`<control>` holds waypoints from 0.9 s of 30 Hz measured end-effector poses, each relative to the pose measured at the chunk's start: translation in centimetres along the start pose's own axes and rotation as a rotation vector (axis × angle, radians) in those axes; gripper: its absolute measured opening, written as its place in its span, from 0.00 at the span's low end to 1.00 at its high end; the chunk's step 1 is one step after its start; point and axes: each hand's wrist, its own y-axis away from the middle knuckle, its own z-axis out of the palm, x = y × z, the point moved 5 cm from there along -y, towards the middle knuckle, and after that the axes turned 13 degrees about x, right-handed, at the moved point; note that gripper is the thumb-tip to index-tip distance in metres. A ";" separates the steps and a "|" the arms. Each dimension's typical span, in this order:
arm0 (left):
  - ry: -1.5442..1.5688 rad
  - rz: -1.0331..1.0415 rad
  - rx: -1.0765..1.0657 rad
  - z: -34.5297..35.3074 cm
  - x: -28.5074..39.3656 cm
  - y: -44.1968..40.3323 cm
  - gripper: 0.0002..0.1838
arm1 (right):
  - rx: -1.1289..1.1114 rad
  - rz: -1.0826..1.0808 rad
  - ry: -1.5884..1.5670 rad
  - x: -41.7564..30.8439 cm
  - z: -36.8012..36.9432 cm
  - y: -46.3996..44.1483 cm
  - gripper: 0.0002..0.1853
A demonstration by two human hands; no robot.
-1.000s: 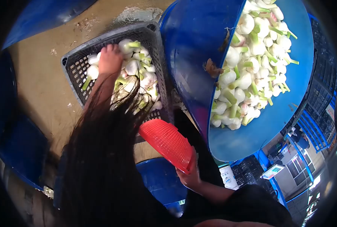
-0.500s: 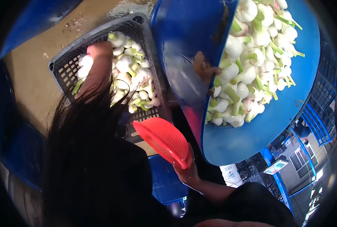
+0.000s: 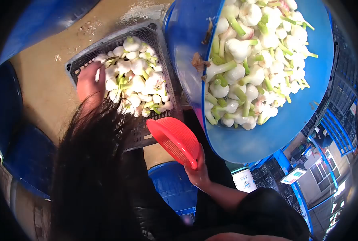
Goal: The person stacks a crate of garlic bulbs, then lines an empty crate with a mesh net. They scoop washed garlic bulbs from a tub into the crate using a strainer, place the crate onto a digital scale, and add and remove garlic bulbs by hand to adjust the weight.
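At the left side of a dark plastic crate (image 3: 75,77), my left hand (image 3: 89,82) reaches down beside the heap of garlic bulbs (image 3: 136,82). Its fingers point down and are partly hidden, so I cannot tell whether they grip a bulb. The bulbs are white with short green stems. Lower down, my right hand (image 3: 198,172) grips the rim of a red plastic colander (image 3: 178,138), which is tilted on its side near the crate's lower right corner. A large blue tub (image 3: 243,146) on the right holds many more trimmed garlic bulbs (image 3: 253,68).
Long dark hair (image 3: 90,160) hangs over the lower left of the view. Blue containers (image 3: 30,158) stand at the left edge. A white bucket (image 3: 244,179) sits below the tub. Wet brown floor (image 3: 42,96) surrounds the crate.
My left hand has moved off the middle of the garlic toward the crate's left side. The colander stays in my right hand, and the view has shifted slightly.
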 end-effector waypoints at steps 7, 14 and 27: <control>0.144 -0.821 0.200 -14.8 -11.2 6.7 0.14 | -0.100 -0.210 -0.041 -10.2 -2.1 1.2 0.42; 0.287 -0.905 -0.044 -17.3 -3.3 9.0 0.12 | 0.049 -0.309 -0.062 -19.0 -17.3 0.0 0.27; 0.319 -1.098 -0.037 4.7 27.8 -9.3 0.46 | 0.623 0.771 -0.211 -11.7 -23.0 -13.9 0.47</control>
